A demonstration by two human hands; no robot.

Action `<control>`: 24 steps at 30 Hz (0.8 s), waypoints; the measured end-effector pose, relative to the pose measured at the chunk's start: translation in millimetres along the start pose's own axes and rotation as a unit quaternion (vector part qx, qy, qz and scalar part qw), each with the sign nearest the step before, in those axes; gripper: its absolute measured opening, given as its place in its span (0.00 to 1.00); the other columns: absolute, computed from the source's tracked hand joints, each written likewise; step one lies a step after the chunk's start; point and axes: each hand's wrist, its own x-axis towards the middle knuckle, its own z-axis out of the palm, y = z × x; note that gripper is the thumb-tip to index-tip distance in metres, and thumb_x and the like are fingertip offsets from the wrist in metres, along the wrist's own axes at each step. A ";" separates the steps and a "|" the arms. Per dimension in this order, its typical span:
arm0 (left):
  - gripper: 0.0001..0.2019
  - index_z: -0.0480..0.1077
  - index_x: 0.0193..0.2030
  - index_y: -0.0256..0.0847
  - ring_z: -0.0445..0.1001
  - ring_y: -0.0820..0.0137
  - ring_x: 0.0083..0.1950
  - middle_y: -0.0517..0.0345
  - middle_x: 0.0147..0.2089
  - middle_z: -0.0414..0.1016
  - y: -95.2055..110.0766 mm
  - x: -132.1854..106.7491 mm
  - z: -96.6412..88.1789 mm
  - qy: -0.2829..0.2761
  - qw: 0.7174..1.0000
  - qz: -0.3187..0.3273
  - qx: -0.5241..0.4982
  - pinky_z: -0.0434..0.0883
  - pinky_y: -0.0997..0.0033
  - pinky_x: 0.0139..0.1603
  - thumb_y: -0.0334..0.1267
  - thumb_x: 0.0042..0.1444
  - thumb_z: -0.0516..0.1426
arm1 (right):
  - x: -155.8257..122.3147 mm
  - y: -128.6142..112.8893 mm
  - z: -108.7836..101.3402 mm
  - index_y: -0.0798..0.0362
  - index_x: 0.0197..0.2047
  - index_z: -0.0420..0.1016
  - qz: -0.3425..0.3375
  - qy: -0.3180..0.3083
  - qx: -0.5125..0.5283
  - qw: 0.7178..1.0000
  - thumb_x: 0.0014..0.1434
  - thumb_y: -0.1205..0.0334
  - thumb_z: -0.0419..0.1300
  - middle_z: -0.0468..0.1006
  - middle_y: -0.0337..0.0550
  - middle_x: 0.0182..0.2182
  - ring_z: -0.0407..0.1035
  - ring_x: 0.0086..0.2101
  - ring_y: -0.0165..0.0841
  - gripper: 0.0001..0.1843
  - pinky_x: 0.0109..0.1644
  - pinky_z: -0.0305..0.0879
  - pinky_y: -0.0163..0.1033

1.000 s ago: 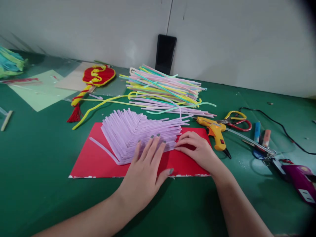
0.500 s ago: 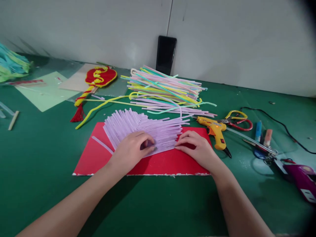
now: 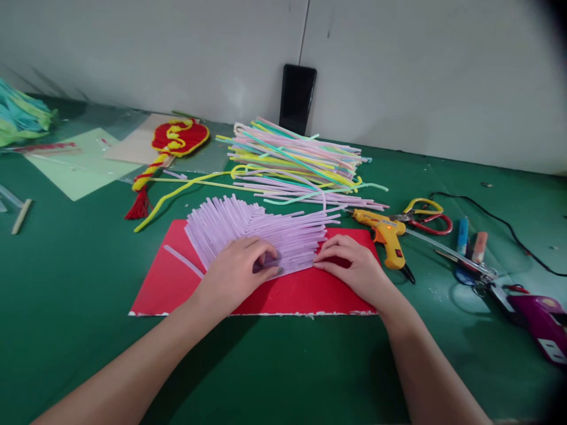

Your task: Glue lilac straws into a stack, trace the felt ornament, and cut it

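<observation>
Left hand (image 3: 234, 271) curled on purple stems (image 3: 217, 224), grip unclear; right hand (image 3: 349, 261) pinches lowest stem (image 3: 296, 271). I judge most laid, one end (image 3: 182, 260) loose.

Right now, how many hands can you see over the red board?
2. The left hand is over the front of the lavender stems; the right hand is at their front right end, over the red board. Neither is hidden.

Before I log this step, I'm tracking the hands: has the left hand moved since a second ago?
Yes: the back of the left hand has shifted leftward and farther up the red sheet.
</observation>
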 end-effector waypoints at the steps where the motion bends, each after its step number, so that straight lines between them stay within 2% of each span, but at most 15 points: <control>1: 0.05 0.70 0.36 0.42 0.70 0.69 0.36 0.61 0.33 0.72 0.1 0.0 -0.2 0.000 1.000 0.000 0.001 0.65 0.67 0.38 0.37 0.54 0.61 | 0.1 -0.4 -0.4 0.46 0.35 0.80 0.001 -0.001 -0.002 1.000 0.59 0.63 0.61 0.77 0.42 0.37 0.71 0.43 0.36 0.05 0.49 0.69 0.44; 12: 0.05 0.70 0.37 0.42 0.70 0.69 0.36 0.62 0.34 0.72 -1.2 -0.7 -1.0 -0.006 1.000 -0.003 -0.009 0.64 0.68 0.39 0.36 0.54 0.61 | 1.1 -0.1 -1.4 0.48 0.33 0.80 0.002 0.001 -0.003 1.000 0.59 0.64 0.61 0.77 0.42 0.36 0.72 0.40 0.35 0.06 0.46 0.70 0.41; 24: 0.04 0.70 0.38 0.43 0.70 0.69 0.37 0.61 0.35 0.72 -4.5 0.2 1.0 -0.004 1.000 0.005 -0.019 0.65 0.67 0.39 0.37 0.55 0.60 | -0.9 4.7 -5.7 0.47 0.35 0.81 0.017 -0.006 -0.001 1.000 0.61 0.60 0.59 0.77 0.42 0.36 0.71 0.40 0.35 0.08 0.47 0.70 0.44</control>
